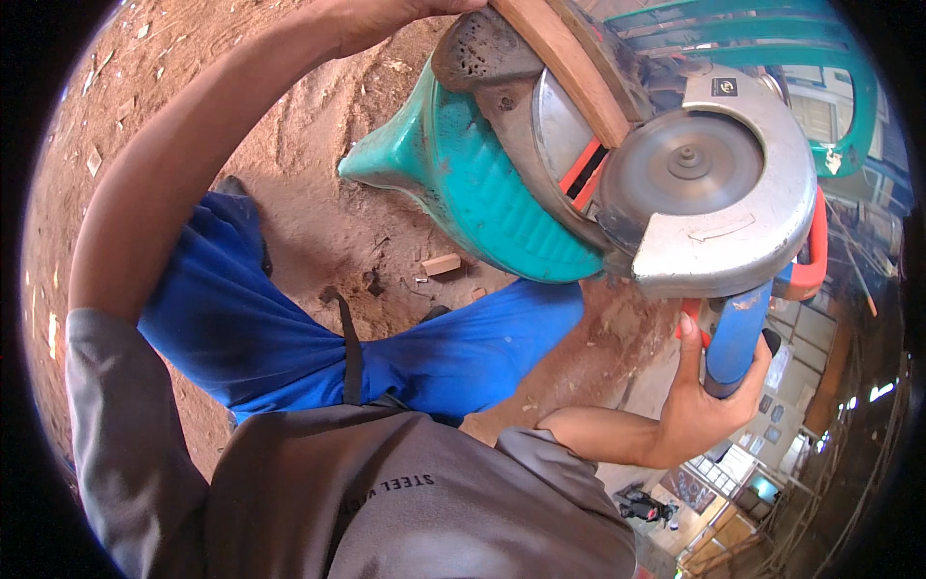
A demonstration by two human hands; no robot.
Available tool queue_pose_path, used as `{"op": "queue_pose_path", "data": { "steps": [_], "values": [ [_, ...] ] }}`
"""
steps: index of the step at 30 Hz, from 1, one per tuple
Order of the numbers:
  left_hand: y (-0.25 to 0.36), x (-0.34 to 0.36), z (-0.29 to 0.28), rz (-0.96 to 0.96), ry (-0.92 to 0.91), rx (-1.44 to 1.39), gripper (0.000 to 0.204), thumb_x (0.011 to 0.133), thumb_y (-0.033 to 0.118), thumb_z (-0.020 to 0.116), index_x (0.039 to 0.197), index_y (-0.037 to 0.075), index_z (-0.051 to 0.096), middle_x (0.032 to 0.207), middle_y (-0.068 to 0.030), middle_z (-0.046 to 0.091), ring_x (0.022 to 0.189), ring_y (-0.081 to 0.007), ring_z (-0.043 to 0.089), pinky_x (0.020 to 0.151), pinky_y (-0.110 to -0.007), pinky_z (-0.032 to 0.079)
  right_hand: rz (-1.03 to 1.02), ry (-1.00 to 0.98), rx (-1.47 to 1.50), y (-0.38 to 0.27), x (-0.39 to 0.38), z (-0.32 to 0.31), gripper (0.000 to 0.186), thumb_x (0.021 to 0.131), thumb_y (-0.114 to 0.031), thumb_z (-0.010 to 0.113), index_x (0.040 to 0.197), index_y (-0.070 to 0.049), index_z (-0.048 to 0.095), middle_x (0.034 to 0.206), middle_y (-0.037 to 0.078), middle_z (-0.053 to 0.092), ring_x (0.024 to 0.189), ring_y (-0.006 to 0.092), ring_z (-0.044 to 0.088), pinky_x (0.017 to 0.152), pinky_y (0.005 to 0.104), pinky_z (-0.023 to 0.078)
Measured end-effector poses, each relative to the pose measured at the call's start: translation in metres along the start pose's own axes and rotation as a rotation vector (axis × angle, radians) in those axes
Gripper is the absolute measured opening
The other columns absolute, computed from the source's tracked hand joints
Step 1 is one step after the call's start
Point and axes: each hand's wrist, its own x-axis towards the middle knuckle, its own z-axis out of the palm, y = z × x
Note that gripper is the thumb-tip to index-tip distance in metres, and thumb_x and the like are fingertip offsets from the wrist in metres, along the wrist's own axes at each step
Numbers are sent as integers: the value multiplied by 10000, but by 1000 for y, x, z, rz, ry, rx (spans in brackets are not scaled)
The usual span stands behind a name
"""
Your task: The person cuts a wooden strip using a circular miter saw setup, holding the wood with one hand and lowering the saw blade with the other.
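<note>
My right hand [719, 410] is wrapped round the blue handle [740, 333] of a miter saw [762, 217], its thumb by the red trigger. The round blade [683, 159] looks smeared, as if spinning, under a silver guard. A brown wooden strip [564, 68] lies on the saw's base against the fence, its near end right beside the blade. At the upper edge, my left hand [386, 17] reaches to the strip's far part and appears to grip it; the frame cuts off most of its fingers.
The saw rests on a green plastic chair [511, 207] in front of my knees. A small wood offcut [441, 264] and shavings lie on the brown dirt floor [309, 125]. Another green chair back [762, 39] stands behind the saw. Farther right are a motorbike [644, 504] and shelves.
</note>
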Motion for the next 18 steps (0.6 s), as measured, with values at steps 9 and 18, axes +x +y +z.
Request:
{"op": "queue_pose_path", "data": {
  "steps": [9, 18],
  "values": [
    [-12, 10, -5, -46, 38, -333, 359, 917, 33, 737, 1227, 3, 558, 1157, -129, 663, 1064, -211, 673, 957, -328, 557, -74, 1, -73, -1, 2, 1, 413, 760, -68, 894, 1083, 33, 657, 797, 81, 699, 695, 121, 624, 691, 280, 504],
    [0, 9, -6, -27, 26, -174, 561, 915, 48, 736, 1404, -38, 473, 1190, -149, 641, 1082, -212, 652, 947, -332, 552, -71, -5, -55, 0, 1, 1, 404, 768, -90, 895, 1068, 34, 656, 800, 73, 696, 724, 122, 630, 701, 273, 507]
  ]
}}
